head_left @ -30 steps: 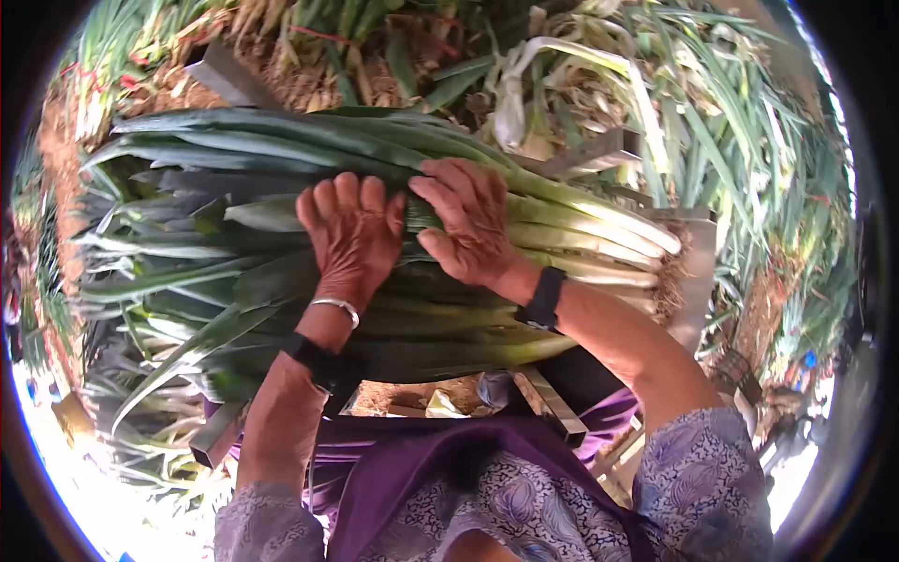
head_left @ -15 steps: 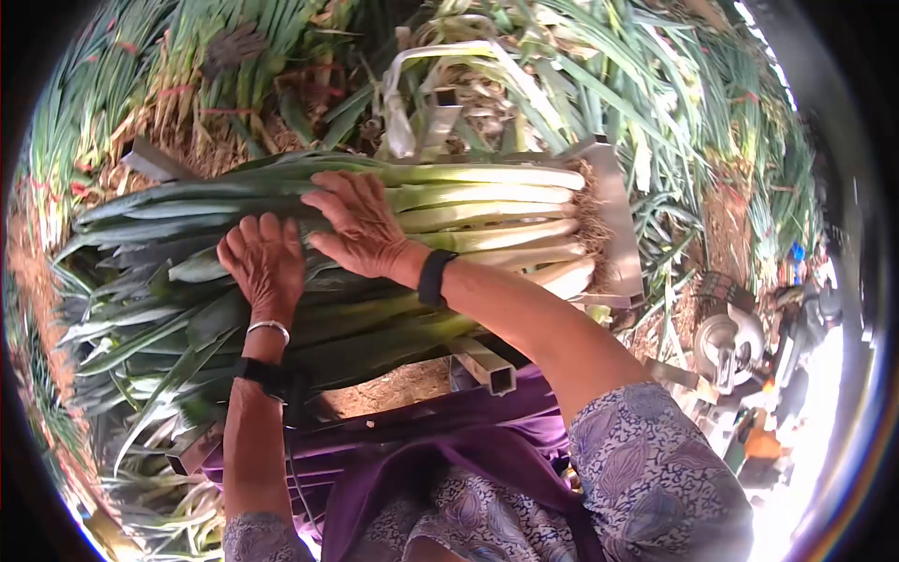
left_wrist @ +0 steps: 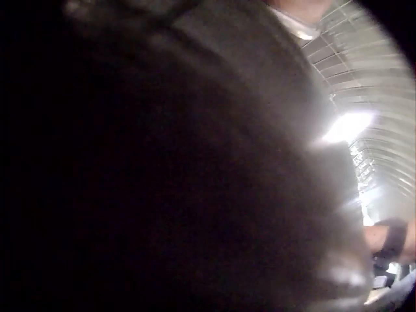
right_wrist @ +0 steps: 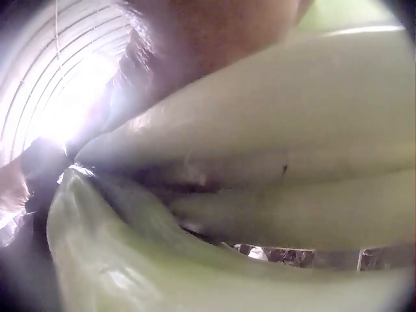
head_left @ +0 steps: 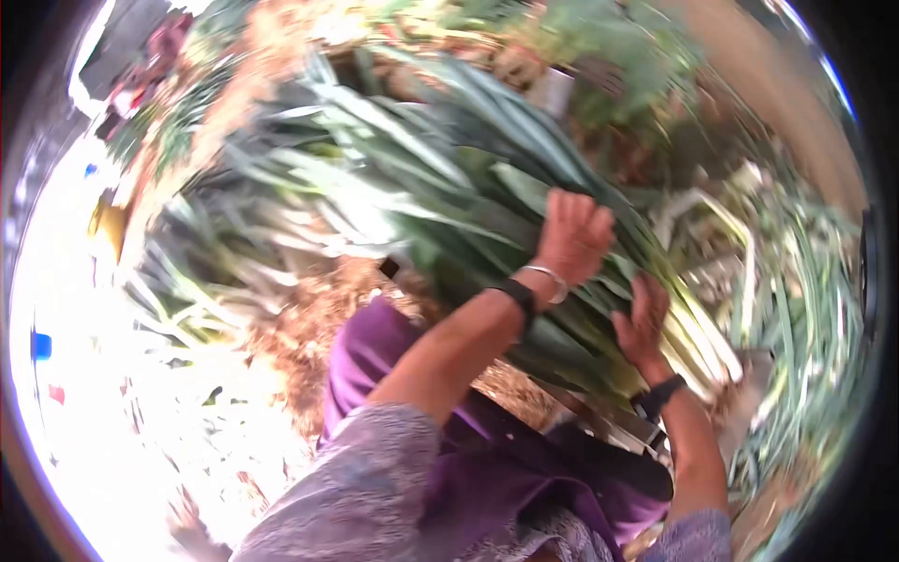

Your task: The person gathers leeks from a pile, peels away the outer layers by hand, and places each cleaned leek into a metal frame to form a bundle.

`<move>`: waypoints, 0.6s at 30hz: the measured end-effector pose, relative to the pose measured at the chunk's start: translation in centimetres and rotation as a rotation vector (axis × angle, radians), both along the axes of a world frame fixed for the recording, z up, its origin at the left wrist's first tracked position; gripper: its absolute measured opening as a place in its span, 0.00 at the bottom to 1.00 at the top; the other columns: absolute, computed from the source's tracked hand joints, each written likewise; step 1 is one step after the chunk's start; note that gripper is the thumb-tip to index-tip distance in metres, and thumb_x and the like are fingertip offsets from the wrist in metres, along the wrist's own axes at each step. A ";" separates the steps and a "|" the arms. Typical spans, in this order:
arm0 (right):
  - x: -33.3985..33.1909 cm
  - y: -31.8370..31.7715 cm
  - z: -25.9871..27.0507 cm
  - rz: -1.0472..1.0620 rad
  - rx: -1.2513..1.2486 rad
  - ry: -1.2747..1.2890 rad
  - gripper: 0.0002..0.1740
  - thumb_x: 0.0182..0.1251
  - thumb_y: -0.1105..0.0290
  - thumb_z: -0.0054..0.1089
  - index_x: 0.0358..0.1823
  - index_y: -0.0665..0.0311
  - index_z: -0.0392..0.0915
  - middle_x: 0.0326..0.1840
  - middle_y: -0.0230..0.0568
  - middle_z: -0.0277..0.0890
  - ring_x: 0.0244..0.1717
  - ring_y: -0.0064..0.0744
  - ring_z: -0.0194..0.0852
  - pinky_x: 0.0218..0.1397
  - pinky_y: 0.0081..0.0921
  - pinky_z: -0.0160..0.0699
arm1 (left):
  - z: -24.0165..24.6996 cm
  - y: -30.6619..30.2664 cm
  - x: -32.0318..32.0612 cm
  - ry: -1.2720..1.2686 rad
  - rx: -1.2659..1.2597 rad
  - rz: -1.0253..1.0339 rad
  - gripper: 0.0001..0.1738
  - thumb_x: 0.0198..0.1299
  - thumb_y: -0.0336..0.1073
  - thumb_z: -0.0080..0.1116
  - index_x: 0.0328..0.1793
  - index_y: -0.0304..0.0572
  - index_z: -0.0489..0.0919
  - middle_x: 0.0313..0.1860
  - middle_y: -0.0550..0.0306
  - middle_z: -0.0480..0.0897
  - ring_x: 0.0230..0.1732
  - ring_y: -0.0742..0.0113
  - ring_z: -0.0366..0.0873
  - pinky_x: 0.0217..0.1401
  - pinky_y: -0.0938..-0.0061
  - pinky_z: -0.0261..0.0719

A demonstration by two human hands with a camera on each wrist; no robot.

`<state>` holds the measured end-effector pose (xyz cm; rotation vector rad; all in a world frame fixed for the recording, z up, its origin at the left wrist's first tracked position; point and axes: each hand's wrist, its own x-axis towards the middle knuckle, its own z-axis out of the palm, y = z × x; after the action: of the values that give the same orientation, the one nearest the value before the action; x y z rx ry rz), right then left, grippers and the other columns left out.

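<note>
A thick bundle of leeks [head_left: 468,206] lies slantwise across a metal frame in the head view, dark leaves toward upper left, pale stalks [head_left: 702,328] and roots toward lower right. The left hand [head_left: 573,239], a bracelet at its wrist, curls its fingers over the leaves at mid-bundle. Beside it, nearer the roots, the right hand [head_left: 644,323] rests on the leeks with thumb and fingers spread. In the right wrist view pale leek stalks [right_wrist: 260,130] fill the picture. The left wrist view is mostly dark; the right wrist's black band [left_wrist: 393,240] shows at its edge.
A metal end plate [head_left: 754,384] stands by the roots. Loose leeks [head_left: 805,309] lie on the right, and more leaves on the left. Dry litter [head_left: 318,328] covers the ground near the purple apron [head_left: 375,351]. A dark glove [head_left: 599,75] lies beyond the frame.
The head view has swung, so the bundle now slants and sits farther right. Both hands stay on the leeks at mid-bundle; the right hand now appears lower than the left.
</note>
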<state>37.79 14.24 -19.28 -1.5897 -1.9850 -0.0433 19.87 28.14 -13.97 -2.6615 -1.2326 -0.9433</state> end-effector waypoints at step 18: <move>-9.0 -11.9 18.7 -0.003 -0.600 -0.129 0.29 0.71 0.44 0.46 0.40 0.66 0.82 0.35 0.50 0.82 0.41 0.53 0.81 0.44 0.40 0.78 | 11.9 -12.0 -31.7 -0.534 -0.504 -0.453 0.12 0.65 0.40 0.58 0.46 0.41 0.78 0.40 0.46 0.80 0.36 0.54 0.81 0.35 0.62 0.77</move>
<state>28.80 2.33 -0.54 -1.9901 -2.2241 0.5047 -11.81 16.10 -2.03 -3.3084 -1.0592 -1.6967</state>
